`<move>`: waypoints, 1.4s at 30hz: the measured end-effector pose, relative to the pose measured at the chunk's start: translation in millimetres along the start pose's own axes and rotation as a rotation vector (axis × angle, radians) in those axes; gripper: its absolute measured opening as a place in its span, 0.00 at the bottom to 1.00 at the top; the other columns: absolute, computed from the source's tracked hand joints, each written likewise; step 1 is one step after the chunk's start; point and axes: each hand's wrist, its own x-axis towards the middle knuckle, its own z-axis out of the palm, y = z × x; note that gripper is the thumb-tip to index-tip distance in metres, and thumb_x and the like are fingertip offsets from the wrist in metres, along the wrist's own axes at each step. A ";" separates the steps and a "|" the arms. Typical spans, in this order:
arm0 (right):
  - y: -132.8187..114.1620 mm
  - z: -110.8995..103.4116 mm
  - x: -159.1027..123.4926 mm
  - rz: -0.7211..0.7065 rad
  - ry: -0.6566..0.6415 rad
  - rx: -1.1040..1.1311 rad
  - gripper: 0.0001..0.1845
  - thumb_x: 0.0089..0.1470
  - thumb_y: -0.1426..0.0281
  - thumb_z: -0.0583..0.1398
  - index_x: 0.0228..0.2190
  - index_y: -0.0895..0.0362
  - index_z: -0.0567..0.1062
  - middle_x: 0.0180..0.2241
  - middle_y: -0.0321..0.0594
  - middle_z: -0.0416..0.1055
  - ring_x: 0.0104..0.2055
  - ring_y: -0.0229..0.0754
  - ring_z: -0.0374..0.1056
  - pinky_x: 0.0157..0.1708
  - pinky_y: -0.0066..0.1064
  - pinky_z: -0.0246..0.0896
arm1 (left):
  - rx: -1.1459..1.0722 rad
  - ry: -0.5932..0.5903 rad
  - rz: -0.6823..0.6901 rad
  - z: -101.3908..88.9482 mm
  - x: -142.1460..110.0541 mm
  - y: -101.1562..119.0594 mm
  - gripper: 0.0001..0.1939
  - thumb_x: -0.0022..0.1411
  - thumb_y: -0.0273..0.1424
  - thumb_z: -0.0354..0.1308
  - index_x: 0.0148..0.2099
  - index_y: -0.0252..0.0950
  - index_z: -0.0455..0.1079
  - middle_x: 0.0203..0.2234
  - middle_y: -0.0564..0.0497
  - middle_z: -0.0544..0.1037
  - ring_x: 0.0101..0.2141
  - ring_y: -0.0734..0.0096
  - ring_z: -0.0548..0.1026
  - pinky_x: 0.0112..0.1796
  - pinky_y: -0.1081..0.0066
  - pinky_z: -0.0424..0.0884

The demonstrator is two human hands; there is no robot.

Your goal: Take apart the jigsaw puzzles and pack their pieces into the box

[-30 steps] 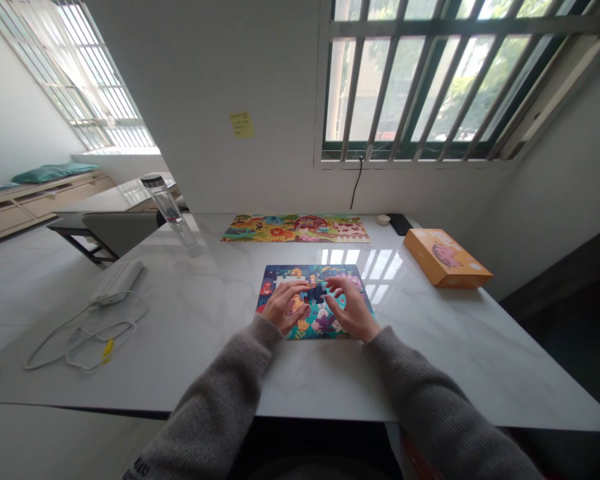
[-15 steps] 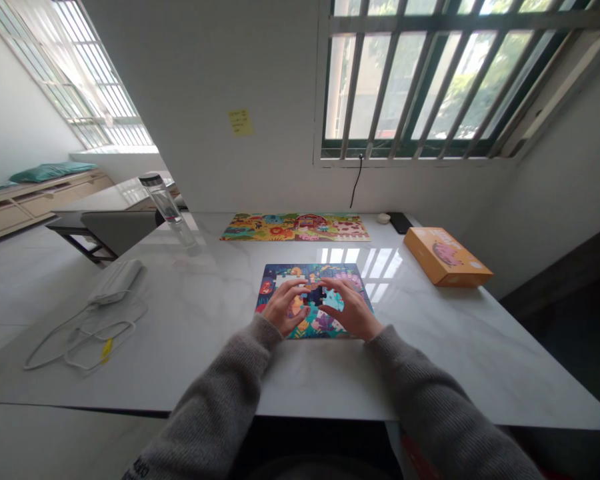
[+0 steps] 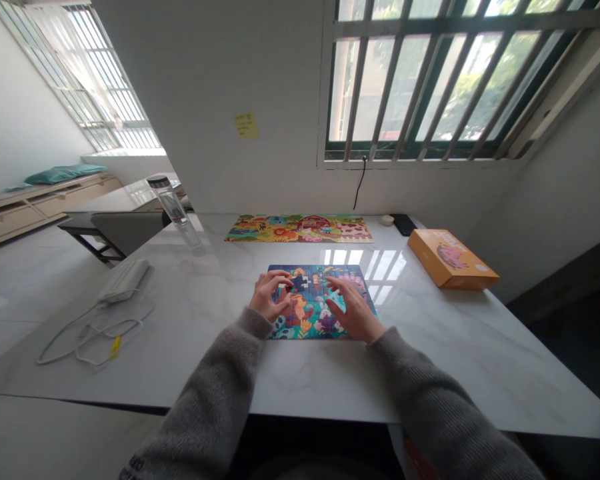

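A colourful jigsaw puzzle (image 3: 353,280) with animal pictures lies on the table in front of me. At its upper left, a dark blue puzzle piece (image 3: 300,283) sits over a pale gap in the picture. My left hand (image 3: 270,297) is curled at that spot, fingertips and thumb pinching the piece's left side, partly hiding it. Over the right half of the puzzle hovers my right hand (image 3: 353,310), its thumb and fingers apart with nothing between them.
Behind the puzzle lies a long farm-animal picture strip (image 3: 300,229). An orange box (image 3: 453,260) and a black phone (image 3: 403,225) are at the right. To the left are a clear bottle (image 3: 173,207) and a white power strip (image 3: 125,280) with its cable.
My left hand has moved left and slightly up with the dark piece, from the puzzle's middle to the upper-left gap. My right hand has let go, its fingers now apart.
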 end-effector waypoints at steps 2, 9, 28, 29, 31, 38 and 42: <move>0.7 1.2 -0.2 0.005 -0.021 0.005 0.25 0.63 0.68 0.55 0.60 0.51 0.59 0.47 0.47 0.70 0.49 0.50 0.67 0.52 0.48 0.64 | 0.002 -0.024 -0.021 -4.0 4.1 -11.0 0.08 0.55 0.25 0.60 0.39 0.40 0.73 0.45 0.49 0.77 0.46 0.58 0.71 0.52 0.56 0.66; 0.6 4.5 -2.3 0.039 -0.130 -0.013 0.24 0.63 0.69 0.55 0.60 0.52 0.60 0.47 0.47 0.69 0.50 0.50 0.66 0.53 0.48 0.62 | 0.069 -0.232 -0.104 -4.4 18.4 -57.9 0.08 0.55 0.27 0.63 0.39 0.40 0.74 0.47 0.50 0.78 0.47 0.59 0.71 0.54 0.55 0.64; -7.5 7.7 -3.7 0.001 -0.239 -0.089 0.19 0.64 0.69 0.55 0.56 0.52 0.67 0.45 0.47 0.70 0.50 0.51 0.64 0.52 0.47 0.63 | 0.146 -0.278 -0.146 9.4 11.6 -68.3 0.08 0.62 0.30 0.59 0.43 0.44 0.77 0.50 0.50 0.77 0.48 0.57 0.70 0.54 0.52 0.61; -7.5 7.6 -3.8 0.000 -0.244 -0.092 0.19 0.63 0.69 0.55 0.56 0.52 0.67 0.45 0.47 0.70 0.49 0.51 0.64 0.52 0.48 0.63 | 0.134 -0.276 -0.137 9.7 11.8 -66.1 0.08 0.62 0.31 0.59 0.43 0.43 0.77 0.50 0.50 0.77 0.48 0.57 0.70 0.53 0.52 0.62; -7.1 7.9 -4.3 0.000 -0.254 -0.097 0.19 0.63 0.68 0.56 0.55 0.52 0.67 0.45 0.47 0.71 0.49 0.51 0.64 0.52 0.47 0.63 | 0.118 -0.283 -0.115 11.2 11.9 -59.9 0.08 0.62 0.31 0.60 0.43 0.43 0.77 0.50 0.50 0.77 0.48 0.57 0.70 0.53 0.52 0.62; -4.1 10.4 -6.2 -0.010 -0.295 -0.134 0.16 0.63 0.68 0.56 0.52 0.53 0.69 0.44 0.47 0.70 0.48 0.51 0.63 0.50 0.46 0.63 | 0.093 -0.339 -0.071 23.1 17.3 -42.4 0.09 0.60 0.28 0.60 0.44 0.43 0.75 0.50 0.51 0.77 0.49 0.58 0.71 0.53 0.54 0.64; -3.4 10.3 -6.1 -0.014 -0.300 -0.144 0.15 0.64 0.67 0.56 0.52 0.52 0.70 0.44 0.46 0.70 0.48 0.50 0.63 0.50 0.46 0.63 | 0.115 -0.334 -0.096 32.9 28.9 -41.5 0.10 0.59 0.27 0.60 0.43 0.42 0.75 0.49 0.50 0.77 0.50 0.57 0.71 0.53 0.54 0.65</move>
